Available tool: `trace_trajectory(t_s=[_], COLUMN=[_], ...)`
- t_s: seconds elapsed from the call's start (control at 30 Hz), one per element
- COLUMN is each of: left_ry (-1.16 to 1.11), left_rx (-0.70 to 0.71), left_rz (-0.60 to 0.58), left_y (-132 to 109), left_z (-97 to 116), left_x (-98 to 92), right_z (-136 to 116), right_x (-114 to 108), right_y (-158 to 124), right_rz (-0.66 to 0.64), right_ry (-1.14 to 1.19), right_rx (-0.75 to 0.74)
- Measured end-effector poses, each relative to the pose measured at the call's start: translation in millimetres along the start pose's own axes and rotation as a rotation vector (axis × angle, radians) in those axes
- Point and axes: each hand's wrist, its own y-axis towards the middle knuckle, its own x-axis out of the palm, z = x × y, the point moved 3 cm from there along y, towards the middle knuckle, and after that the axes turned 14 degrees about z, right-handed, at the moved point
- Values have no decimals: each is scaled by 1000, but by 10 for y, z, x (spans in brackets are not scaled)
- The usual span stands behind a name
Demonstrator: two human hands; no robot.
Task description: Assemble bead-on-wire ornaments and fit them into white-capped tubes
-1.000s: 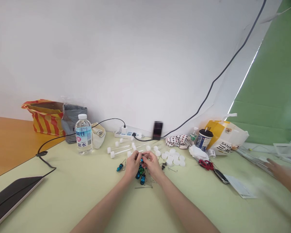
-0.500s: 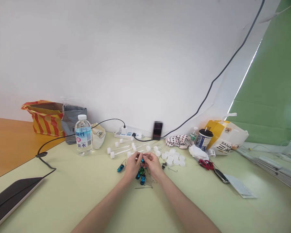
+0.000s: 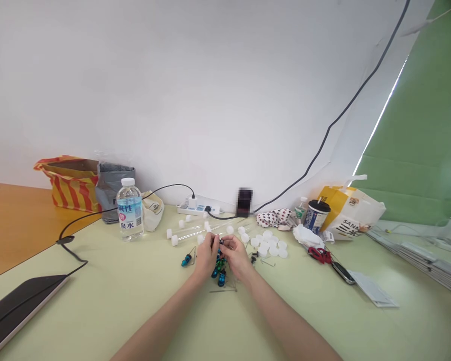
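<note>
My left hand (image 3: 206, 256) and my right hand (image 3: 238, 256) meet over the middle of the table, fingertips bent in a pinch. Between them is a small dark part (image 3: 221, 242), mostly covered by the fingers; its exact kind cannot be made out. Right below the hands lie several shiny blue and green parts with black ends, one blue part (image 3: 221, 279) nearest to me. Another blue part (image 3: 187, 259) lies left of my left hand, beside a bent thin metal pin. More thin metal pins (image 3: 223, 291) are scattered under the hands.
Clear tubes (image 3: 190, 233) with white caps lie behind my hands, and loose white caps (image 3: 272, 250) to the right. A water bottle (image 3: 130, 213) stands left. Red-handled scissors (image 3: 319, 254), a cup (image 3: 316, 216) and a paper bag (image 3: 351, 213) are right. A power strip (image 3: 199, 206) lies along the wall.
My fingers have shifted slightly around the small part, and the left fingertips have risen a little. The things on the table lie as before.
</note>
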Motion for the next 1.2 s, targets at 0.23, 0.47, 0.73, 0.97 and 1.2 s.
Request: trace_trajectory(t_s=[0.23, 0.47, 0.73, 0.97, 1.2], left_ry=[69, 22, 61, 58, 52], left_rx=[87, -13, 51, 44, 38], left_rz=[-57, -70, -47, -51, -63], left_y=[-38, -36, -12, -4, -21], left_z=[-42, -83, -65, -50, -43], left_x=[48, 73, 35, 26, 32], right_z=[12, -33, -63, -81, -88], right_x=[-14, 18, 6, 11, 0], right_y=[-8, -24, -21, -17, -5], right_rz=[32, -10, 26, -33, -53], right_ry=[46, -29, -233, -188, -206], right_rx=[126, 16, -4, -40, -50])
